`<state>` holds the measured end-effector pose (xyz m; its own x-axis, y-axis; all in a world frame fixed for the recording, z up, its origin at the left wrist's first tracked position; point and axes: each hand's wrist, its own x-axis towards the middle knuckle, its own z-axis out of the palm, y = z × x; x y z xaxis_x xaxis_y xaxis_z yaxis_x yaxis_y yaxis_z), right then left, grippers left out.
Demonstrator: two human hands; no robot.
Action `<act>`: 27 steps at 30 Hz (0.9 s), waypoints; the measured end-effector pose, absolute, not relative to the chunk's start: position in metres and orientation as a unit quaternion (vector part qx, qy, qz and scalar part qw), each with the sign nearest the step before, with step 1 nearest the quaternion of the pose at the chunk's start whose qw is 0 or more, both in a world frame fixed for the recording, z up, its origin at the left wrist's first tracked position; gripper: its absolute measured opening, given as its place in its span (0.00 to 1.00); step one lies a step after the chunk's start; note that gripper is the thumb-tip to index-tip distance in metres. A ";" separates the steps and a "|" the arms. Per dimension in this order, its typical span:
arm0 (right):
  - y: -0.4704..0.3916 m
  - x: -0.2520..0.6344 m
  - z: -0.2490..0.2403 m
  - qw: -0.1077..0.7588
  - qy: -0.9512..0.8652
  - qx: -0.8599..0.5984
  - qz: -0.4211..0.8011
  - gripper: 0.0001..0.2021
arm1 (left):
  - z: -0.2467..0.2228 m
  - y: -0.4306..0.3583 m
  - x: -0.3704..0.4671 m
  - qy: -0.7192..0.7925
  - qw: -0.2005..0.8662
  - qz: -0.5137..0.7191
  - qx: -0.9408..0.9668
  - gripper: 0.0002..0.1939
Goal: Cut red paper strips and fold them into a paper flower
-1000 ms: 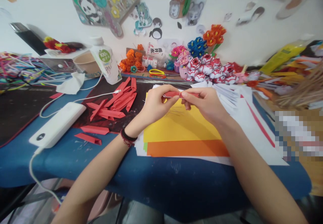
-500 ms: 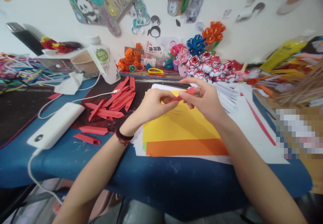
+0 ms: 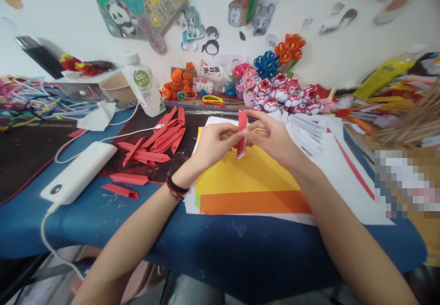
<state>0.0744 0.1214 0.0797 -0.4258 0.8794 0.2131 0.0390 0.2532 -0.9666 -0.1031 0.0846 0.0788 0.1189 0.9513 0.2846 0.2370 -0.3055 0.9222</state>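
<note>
Stickers (image 3: 264,17) dot the white wall (image 3: 68,7) above a blue tabletop (image 3: 233,250). Near the middle of the frame is a folded red paper (image 3: 242,122), long and thin, standing almost straight up, with some white at its bottom end. Left hand (image 3: 217,144) and right hand (image 3: 274,136) both grip it, pinching with fingers and thumbs. Yellow paper (image 3: 240,177) lies below. More red pieces (image 3: 168,139) sit at left.

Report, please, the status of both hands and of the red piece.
Left hand and right hand: both holding one folded red piece. Piece upright in view, above yellow sheet. Nothing visibly in the way.
</note>
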 end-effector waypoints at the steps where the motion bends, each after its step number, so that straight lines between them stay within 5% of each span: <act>1: 0.122 0.073 0.078 0.399 -0.680 -0.339 0.513 0.34 | 0.077 0.086 -0.103 0.463 0.372 0.497 0.633 0.10; 9: 0.117 0.068 0.074 0.368 -0.740 -0.351 0.439 0.17 | 0.071 0.090 -0.105 0.486 0.354 0.530 0.597 0.10; 18: 0.113 0.068 0.073 0.387 -0.832 -0.362 0.164 0.14 | 0.075 0.081 -0.107 0.579 -0.083 0.437 0.684 0.12; 27: 0.116 0.069 0.064 0.387 -0.850 -0.351 0.067 0.11 | 0.074 0.083 -0.115 0.495 -0.181 0.370 0.765 0.10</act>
<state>0.0686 0.1163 0.0641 -0.4546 0.6480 0.6110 0.5448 0.7451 -0.3848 -0.1146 0.0826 0.0741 0.2363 0.6231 0.7456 0.8910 -0.4451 0.0896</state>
